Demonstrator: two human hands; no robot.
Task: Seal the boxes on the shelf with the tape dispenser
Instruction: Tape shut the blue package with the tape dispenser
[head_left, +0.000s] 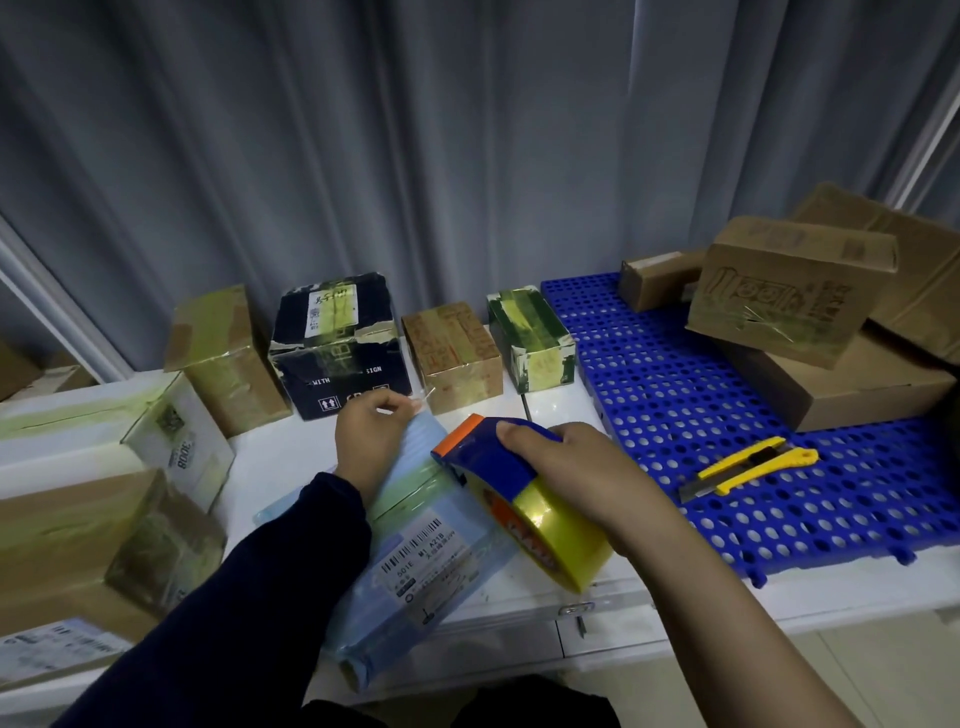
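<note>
At lower centre of the frame, a pale blue box (415, 571) lies on the white shelf (291, 452). Over its upper end the right hand (571, 467) grips the tape dispenser (519, 504), fingers curled over its blue top, the yellow roll pointing toward the bottom edge. Just left, the left hand (371, 441) pinches a clear strip of tape between thumb and fingertips. Across the middle stand taped boxes (452, 353); at right, a yellow knife (748, 467) lies on a blue mat (675, 395).

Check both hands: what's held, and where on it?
Right hand grips the tape dispenser over its blue body, above the yellow roll. Left hand pinches the tape end at the far edge of the light-blue box.
</note>
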